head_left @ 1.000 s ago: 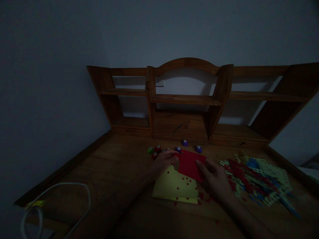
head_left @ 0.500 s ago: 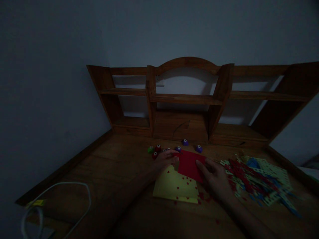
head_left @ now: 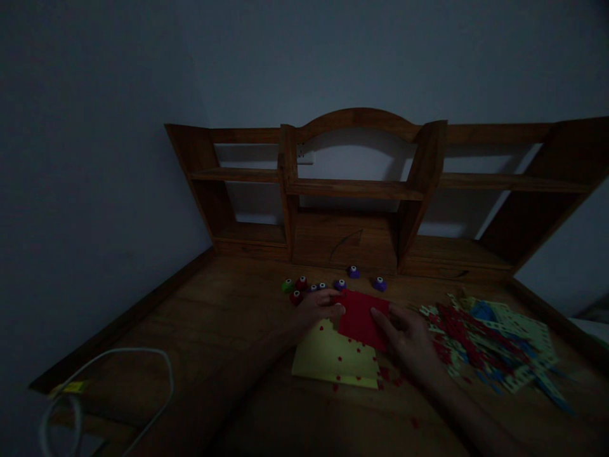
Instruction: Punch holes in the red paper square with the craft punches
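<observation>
Between my two hands is a red sheet of paper, held a little above a yellow sheet on the wooden desk. My left hand pinches its left edge, thumb on top. On the right side, my right hand grips it with the thumb lying across its face. Small red paper cut-outs are scattered over the yellow sheet and the desk by its right edge. Just behind the hands stand several small craft punches in purple, red and green.
A pile of punched paper scraps in red, blue and pale yellow spreads at the right. Along the back stands a wooden shelf unit. A white cable loops at the lower left, near a small yellow item.
The red paper has shifted slightly left and down, with both hands still on it. More of the purple punches behind my left hand now shows.
</observation>
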A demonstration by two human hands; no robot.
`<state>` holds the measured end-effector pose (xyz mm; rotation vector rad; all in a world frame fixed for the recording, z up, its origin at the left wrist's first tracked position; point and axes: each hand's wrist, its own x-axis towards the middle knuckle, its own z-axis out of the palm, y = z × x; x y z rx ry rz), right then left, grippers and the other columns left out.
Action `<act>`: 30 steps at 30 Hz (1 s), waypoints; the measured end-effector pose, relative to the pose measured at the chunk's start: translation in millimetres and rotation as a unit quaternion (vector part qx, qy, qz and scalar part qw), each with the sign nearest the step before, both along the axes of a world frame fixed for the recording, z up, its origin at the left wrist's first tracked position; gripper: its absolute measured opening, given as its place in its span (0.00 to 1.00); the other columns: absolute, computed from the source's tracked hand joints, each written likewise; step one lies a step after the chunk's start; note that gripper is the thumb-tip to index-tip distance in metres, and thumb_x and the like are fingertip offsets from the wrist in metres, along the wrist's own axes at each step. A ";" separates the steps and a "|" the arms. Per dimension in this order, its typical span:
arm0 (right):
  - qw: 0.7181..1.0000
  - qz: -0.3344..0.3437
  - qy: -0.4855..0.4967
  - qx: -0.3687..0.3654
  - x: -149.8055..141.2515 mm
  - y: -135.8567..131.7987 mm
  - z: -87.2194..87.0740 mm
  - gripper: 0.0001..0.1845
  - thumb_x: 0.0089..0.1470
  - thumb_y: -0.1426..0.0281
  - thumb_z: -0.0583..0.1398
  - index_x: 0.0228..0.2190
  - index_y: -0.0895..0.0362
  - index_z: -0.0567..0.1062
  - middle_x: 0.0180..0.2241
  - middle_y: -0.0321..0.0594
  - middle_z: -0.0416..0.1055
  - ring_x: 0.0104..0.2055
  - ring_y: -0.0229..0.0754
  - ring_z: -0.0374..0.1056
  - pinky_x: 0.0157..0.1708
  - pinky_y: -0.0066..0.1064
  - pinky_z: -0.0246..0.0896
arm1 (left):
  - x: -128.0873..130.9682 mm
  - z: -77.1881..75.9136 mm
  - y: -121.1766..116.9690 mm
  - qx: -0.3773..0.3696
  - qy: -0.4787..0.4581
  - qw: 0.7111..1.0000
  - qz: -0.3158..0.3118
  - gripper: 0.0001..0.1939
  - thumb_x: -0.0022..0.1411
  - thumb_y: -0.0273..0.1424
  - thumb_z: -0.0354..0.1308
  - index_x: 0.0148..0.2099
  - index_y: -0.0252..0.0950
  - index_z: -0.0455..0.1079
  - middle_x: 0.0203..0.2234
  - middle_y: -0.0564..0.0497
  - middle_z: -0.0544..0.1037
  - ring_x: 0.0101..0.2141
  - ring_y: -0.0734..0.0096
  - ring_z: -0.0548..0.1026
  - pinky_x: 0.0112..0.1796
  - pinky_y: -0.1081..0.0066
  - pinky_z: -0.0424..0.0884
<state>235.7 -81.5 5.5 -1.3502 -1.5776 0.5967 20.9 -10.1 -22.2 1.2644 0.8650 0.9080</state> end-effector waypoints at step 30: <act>0.996 0.072 -0.032 -0.041 1.4 1.2 -4.7 0.21 0.58 0.53 0.52 0.28 0.57 0.72 0.25 0.39 0.73 0.28 0.44 0.68 0.25 0.29 0.61 | 0.5 3.5 -6.2 -0.012 0.014 1.000 -0.015 0.29 0.46 0.36 0.69 0.51 0.34 0.68 0.39 0.44 0.77 0.36 0.64 0.75 0.36 0.70 0.67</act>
